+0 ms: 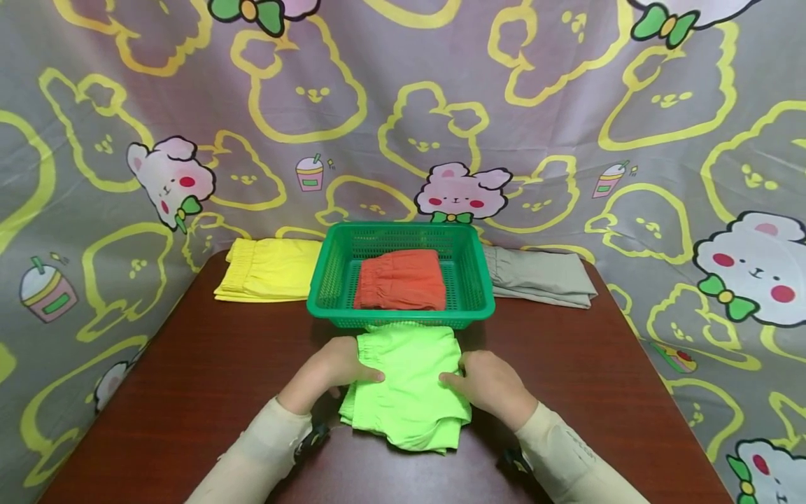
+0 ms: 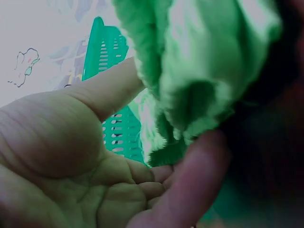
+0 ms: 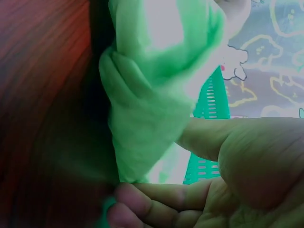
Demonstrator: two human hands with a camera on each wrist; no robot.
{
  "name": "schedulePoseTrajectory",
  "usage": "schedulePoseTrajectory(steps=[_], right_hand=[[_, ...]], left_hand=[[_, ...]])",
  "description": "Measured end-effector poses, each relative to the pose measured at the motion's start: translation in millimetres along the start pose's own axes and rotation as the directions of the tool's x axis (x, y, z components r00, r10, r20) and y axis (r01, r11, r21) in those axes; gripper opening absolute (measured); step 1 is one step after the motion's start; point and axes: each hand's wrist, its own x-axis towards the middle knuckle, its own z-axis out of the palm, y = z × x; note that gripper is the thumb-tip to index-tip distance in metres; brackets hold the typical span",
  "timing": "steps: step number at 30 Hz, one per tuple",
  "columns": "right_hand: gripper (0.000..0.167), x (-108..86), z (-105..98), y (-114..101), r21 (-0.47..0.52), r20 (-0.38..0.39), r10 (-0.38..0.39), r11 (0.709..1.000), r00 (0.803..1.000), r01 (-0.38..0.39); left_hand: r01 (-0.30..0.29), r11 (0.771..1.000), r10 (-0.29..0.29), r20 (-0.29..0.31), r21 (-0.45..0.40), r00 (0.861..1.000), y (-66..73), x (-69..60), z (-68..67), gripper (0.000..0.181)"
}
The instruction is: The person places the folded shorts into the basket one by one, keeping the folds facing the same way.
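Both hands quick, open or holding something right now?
Left hand: holding the lime-green garment at its left side.
Right hand: holding it at the right side.

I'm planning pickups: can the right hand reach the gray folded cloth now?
Probably not without letting go: the right hand grips the green garment. Otherwise, nothing visible seems to block the gray folded cloth.

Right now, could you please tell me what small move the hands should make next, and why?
Probably lift the lime-green garment over the near rim of the green basket toward the orange garment inside: the left hand and right hand grip its opposite sides, and its far edge is beside that rim.
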Motion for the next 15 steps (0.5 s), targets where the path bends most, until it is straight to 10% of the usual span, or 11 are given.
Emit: schedulePoseTrajectory(steps=[15], right_hand=[[0.040,2.6,8.6,-0.9,-0.027,-0.025,-0.008,1.000,1.000,0.007]], left_hand=[[-0.103,0.987,0.105,0.010,-0.120,0.994,-5.1,11.0,8.7,0.084]])
